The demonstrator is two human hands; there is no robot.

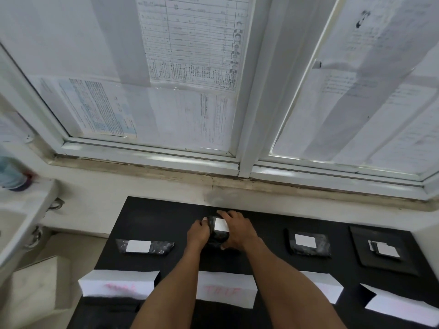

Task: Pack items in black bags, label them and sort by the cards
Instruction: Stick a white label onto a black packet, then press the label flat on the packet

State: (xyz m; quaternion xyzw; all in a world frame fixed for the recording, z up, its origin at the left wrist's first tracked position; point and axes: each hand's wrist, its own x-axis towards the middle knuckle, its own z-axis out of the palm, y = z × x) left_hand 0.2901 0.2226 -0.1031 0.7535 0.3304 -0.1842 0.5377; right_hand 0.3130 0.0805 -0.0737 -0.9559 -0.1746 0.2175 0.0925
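A small black bag (pixel 217 237) with a white label (pixel 221 224) on top sits mid-table on the black mat (pixel 154 217). My left hand (pixel 197 233) grips its left side and my right hand (pixel 236 230) wraps over its right side and top. Two other labelled black bags lie flat: one to the left (pixel 145 246), one to the right (pixel 310 244). Folded white cards with red writing stand along the near edge, one at the left (pixel 118 284), one in the middle (pixel 225 289) and one at the right (pixel 329 284), partly hidden by my forearms.
At the far right, a pile of flat black bags (pixel 380 251) carries a small stack of white labels (pixel 383 249). Another white card (pixel 401 305) lies at the near right corner. A window with taped papers rises behind the table. A white sink edge (pixel 21 222) stands left.
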